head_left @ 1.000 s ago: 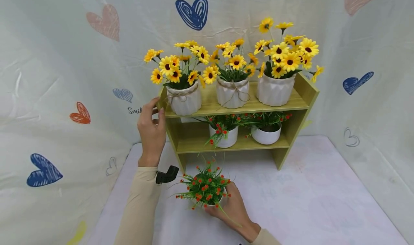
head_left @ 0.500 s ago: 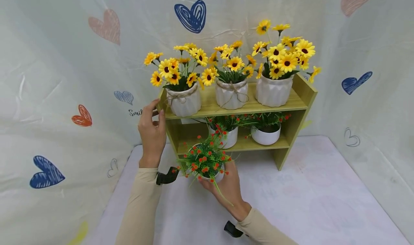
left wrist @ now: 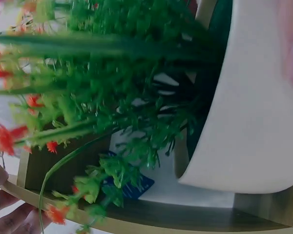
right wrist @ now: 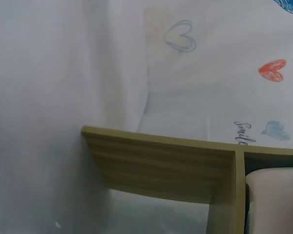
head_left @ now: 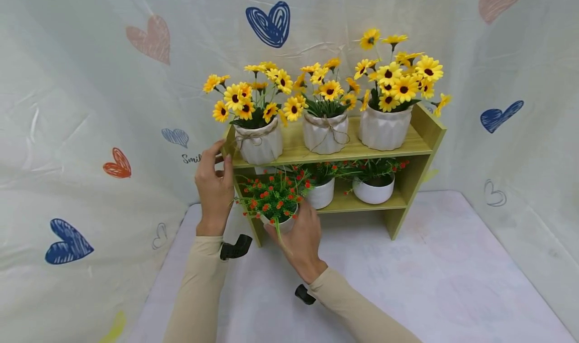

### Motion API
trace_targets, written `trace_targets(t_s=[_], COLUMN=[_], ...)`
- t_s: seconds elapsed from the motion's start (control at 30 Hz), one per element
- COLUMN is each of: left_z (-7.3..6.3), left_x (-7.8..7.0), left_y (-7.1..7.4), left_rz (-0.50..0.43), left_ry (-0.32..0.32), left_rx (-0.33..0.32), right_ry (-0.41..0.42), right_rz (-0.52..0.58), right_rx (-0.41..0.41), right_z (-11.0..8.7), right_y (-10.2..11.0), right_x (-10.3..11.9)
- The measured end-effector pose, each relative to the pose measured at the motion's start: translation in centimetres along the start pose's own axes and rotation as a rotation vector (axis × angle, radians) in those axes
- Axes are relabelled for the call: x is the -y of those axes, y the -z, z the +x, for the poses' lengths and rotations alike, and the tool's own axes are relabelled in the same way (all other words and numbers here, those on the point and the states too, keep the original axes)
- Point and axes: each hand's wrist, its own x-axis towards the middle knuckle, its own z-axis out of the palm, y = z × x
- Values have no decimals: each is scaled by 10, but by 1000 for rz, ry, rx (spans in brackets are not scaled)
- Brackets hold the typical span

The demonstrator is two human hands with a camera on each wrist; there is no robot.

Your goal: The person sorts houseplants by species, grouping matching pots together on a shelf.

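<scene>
My right hand (head_left: 304, 238) grips a small white pot of green plant with red flowers (head_left: 273, 196) at the left front of the lower level of a two-tier wooden shelf (head_left: 418, 169). The plant tilts toward me and overlaps the shelf's left upright. My left hand (head_left: 214, 194) holds the upper left side panel, thumb at the front edge and fingers around the outside. In the left wrist view the white pot (left wrist: 249, 117) looms large, a blurred fingertip against it. The right wrist view shows the shelf's leg panel (right wrist: 161, 163) and part of the pot (right wrist: 276, 202).
Two more white pots with red flowers, one in the middle (head_left: 322, 194) and one at right (head_left: 373, 189), stand on the lower level. Three ribbed white pots of yellow daisies (head_left: 259, 144) line the top. A heart-printed sheet (head_left: 90, 106) hangs behind the pale tabletop (head_left: 407, 282).
My right hand has carried the red-flowered plant from in front of the shelf upward and forward to its lower left level. The left hand has stayed on the side panel.
</scene>
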Motion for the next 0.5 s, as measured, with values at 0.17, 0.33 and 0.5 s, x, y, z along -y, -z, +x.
trace_targets(t_s=[0.17, 0.33, 0.5], left_z=[0, -1, 0], left_x=[0, 0, -1], left_y=[0, 0, 0], left_rz=[4, -1, 1], left_ry=[1, 13, 28], left_rx=[0, 5, 13], right_ry=[56, 118, 135], right_rz=[-107, -197, -286], right_rx=[-23, -7, 31], right_z=[6, 10, 15], right_y=[-8, -11, -12], right_x=[-1, -2, 1])
